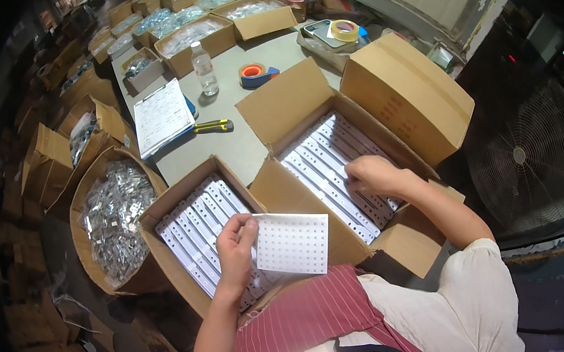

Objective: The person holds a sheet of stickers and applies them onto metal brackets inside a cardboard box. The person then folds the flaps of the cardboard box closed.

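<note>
My left hand [236, 249] pinches the corner of a white sheet [294, 243] covered in rows of small printed marks, like a sheet of stickers. It hangs over the right edge of the left cardboard box [167, 263], which is packed with white strips [195, 230] with dark holes. My right hand [375, 176] is inside the right cardboard box [266, 191], low over similar white strips [319, 172]. Its fingers are curled and drawn together; whatever is between the fingertips is hidden.
Behind the boxes, the table bears a clipboard with papers [162, 116], a yellow-black utility knife [213, 126], a clear bottle [204, 71] and a tape dispenser [257, 74]. A carton of small bagged parts [117, 214] stands left. A closed carton [411, 97] and a fan [519, 154] are right.
</note>
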Action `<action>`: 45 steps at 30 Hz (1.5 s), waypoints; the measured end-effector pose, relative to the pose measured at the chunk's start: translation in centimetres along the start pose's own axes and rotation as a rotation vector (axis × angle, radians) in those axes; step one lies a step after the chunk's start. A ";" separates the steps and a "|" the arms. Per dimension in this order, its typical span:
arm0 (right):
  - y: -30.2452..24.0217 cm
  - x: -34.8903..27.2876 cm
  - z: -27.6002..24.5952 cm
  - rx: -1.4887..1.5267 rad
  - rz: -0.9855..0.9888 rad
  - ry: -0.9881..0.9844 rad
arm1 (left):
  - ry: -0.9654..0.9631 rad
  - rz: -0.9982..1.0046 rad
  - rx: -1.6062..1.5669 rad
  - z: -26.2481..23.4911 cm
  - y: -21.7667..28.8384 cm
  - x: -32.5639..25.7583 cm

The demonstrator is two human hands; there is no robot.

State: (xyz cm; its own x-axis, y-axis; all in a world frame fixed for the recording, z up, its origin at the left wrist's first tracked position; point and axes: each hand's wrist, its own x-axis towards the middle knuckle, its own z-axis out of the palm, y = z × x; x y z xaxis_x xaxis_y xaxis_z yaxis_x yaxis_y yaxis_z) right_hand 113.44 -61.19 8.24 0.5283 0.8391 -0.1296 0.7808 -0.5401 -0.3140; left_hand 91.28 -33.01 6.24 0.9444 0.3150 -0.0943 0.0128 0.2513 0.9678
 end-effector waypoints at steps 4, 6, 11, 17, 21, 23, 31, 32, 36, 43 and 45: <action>2.3 -0.5 -1.0 0.178 -0.036 0.059 | 0.008 0.019 -0.039 0.0 0.6 0.0; 1.9 -0.9 -1.7 0.297 -0.037 -0.021 | 0.013 0.023 -0.038 -0.1 0.8 0.1; 1.3 -0.5 -0.1 0.127 -0.068 -0.055 | 0.027 -0.001 -0.039 0.0 1.2 0.1; 1.5 0.3 -0.8 -0.107 0.067 -0.069 | 0.026 0.055 -0.015 -0.1 0.9 0.0; -3.7 1.1 -3.2 0.245 0.041 0.194 | 0.112 0.112 0.118 -0.1 0.5 0.0; -6.7 1.1 -2.6 0.648 -0.111 0.222 | 0.130 0.125 0.139 -0.2 -0.3 0.1; -10.6 1.8 0.0 0.706 -0.253 0.088 | -0.005 0.170 0.086 1.2 1.2 -0.7; -10.5 1.8 0.1 0.729 -0.230 0.080 | -0.038 0.121 0.106 1.2 1.6 -0.8; -11.7 1.7 -0.9 0.721 -0.209 0.043 | -0.034 0.084 0.084 1.5 1.5 -0.8; -10.4 1.8 -0.4 0.997 -0.006 -0.064 | 0.025 -0.006 0.090 0.9 2.1 -0.6; -10.3 1.9 -0.6 1.116 0.029 -0.114 | 0.041 -0.038 0.152 0.7 2.3 -0.6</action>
State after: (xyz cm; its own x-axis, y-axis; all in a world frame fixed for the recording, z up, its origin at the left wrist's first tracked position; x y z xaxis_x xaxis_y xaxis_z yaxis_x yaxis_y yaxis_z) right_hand 106.59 -54.12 11.81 0.4630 0.8591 -0.2183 0.0022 -0.2474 -0.9689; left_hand 90.92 -33.27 8.70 0.9282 0.3456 -0.1378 0.1006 0.1233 0.9872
